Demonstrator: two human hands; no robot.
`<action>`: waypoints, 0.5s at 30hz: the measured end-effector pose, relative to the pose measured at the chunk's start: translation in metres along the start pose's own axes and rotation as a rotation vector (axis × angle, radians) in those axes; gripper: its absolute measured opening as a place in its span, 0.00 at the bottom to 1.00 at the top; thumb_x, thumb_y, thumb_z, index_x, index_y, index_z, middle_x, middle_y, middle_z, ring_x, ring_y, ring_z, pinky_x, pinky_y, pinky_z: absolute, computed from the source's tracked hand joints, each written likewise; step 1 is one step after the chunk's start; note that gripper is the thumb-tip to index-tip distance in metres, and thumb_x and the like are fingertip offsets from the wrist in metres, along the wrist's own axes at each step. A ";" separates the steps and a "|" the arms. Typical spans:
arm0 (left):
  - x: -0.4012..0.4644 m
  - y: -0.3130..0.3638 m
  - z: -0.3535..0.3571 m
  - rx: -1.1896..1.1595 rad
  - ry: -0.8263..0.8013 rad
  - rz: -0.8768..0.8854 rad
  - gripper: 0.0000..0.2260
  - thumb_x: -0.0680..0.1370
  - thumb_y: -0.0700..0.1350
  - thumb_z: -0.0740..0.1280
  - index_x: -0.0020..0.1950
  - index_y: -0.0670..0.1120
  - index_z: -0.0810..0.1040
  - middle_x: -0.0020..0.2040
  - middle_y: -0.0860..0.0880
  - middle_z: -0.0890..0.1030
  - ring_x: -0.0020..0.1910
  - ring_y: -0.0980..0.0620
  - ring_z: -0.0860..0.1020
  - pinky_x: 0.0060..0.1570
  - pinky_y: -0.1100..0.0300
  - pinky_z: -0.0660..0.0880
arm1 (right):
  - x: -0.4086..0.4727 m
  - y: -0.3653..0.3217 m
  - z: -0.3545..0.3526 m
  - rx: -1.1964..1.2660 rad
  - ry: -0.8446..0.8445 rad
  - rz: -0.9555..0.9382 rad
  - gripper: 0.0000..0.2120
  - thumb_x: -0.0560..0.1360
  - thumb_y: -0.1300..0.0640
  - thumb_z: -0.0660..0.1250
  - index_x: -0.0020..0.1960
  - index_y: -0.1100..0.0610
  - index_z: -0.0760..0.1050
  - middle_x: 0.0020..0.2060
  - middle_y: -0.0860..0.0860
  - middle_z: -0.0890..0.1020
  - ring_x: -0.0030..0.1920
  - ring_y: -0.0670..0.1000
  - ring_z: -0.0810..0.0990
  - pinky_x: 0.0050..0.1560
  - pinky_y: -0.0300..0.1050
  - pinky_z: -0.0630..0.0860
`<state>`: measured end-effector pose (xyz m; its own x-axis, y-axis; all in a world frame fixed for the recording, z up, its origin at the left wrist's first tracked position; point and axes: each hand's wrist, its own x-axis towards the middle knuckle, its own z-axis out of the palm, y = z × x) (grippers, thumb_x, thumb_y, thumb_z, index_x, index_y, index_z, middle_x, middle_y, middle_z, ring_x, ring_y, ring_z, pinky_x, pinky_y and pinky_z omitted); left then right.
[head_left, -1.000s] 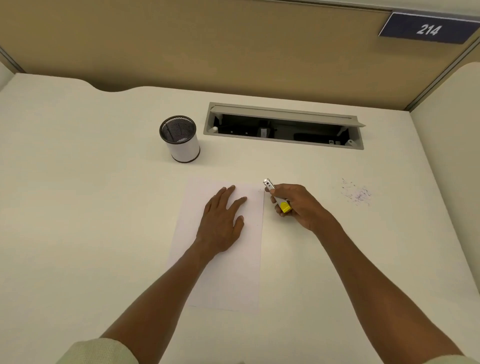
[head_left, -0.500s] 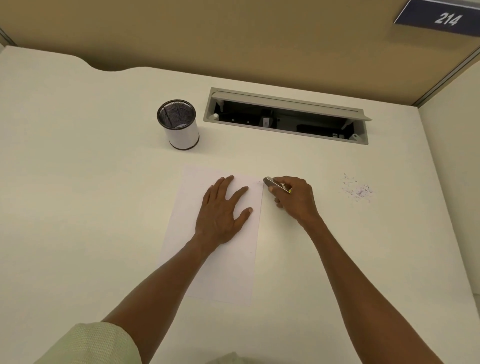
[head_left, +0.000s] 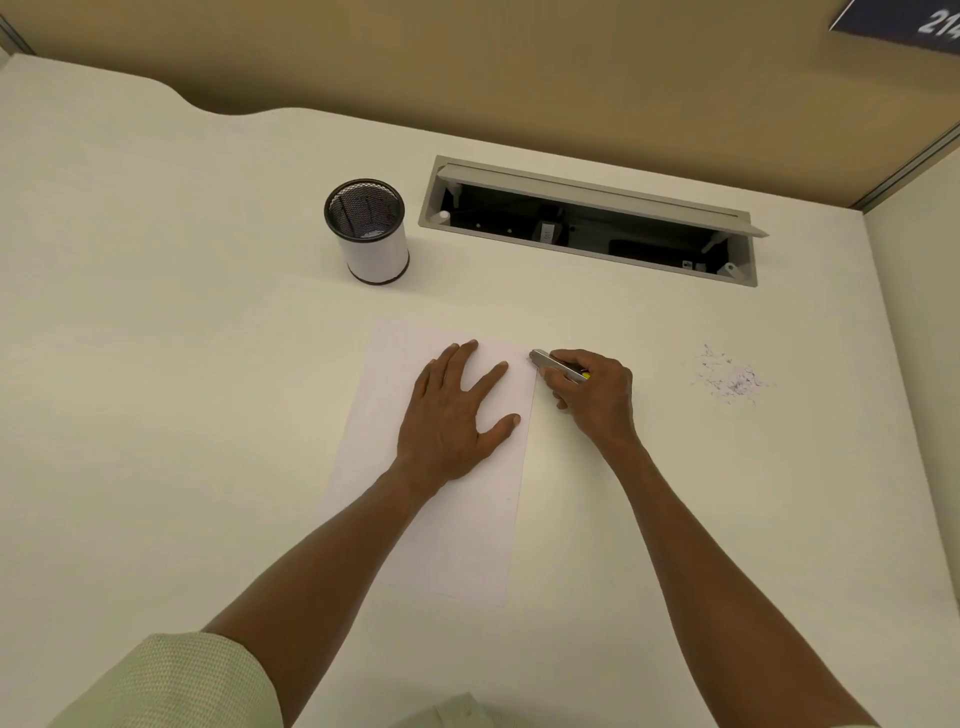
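A white sheet of paper (head_left: 441, 540) lies flat on the cream desk (head_left: 156, 415), long side running away from me. My left hand (head_left: 457, 410) rests flat on its upper half, fingers spread and straight. My right hand (head_left: 595, 392) grips a silver utility knife (head_left: 553, 362) with a yellow part, and the knife's tip sits at the paper's top right corner. Most of the knife's body is hidden inside my curled fingers.
A mesh pen cup (head_left: 370, 231) with a white wrap stands behind the paper to the left. An open cable hatch (head_left: 592, 221) is set into the desk at the back. A patch of small dark scraps (head_left: 732, 376) lies to the right. A tan partition rises behind.
My right hand lowered the knife from a raised tilt until its tip reached the paper's top right corner. My left hand stayed flat on the sheet. The camera view shifted slightly.
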<state>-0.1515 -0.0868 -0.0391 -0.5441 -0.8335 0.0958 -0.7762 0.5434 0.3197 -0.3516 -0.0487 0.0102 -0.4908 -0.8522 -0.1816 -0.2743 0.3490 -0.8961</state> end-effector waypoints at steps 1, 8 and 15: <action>0.000 0.000 0.000 0.001 0.006 0.002 0.30 0.78 0.68 0.57 0.77 0.57 0.68 0.80 0.46 0.62 0.79 0.43 0.60 0.76 0.47 0.58 | 0.001 0.000 0.000 -0.001 -0.006 0.004 0.07 0.71 0.60 0.74 0.49 0.54 0.84 0.39 0.49 0.84 0.28 0.49 0.79 0.30 0.40 0.78; 0.000 0.000 0.001 0.010 0.019 0.013 0.30 0.78 0.68 0.57 0.77 0.57 0.68 0.80 0.45 0.62 0.78 0.42 0.60 0.76 0.46 0.59 | 0.006 -0.004 0.001 -0.016 -0.038 -0.014 0.08 0.71 0.60 0.73 0.50 0.56 0.83 0.38 0.50 0.83 0.28 0.48 0.78 0.28 0.45 0.79; 0.000 -0.001 0.001 0.025 0.005 0.012 0.30 0.78 0.68 0.56 0.77 0.57 0.68 0.80 0.45 0.62 0.79 0.42 0.59 0.76 0.46 0.58 | 0.011 -0.006 0.001 -0.036 -0.043 0.002 0.07 0.71 0.57 0.74 0.49 0.55 0.84 0.39 0.51 0.84 0.26 0.46 0.76 0.24 0.40 0.73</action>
<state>-0.1515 -0.0873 -0.0401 -0.5516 -0.8276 0.1039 -0.7775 0.5553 0.2953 -0.3542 -0.0608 0.0129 -0.4557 -0.8672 -0.2008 -0.3034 0.3634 -0.8809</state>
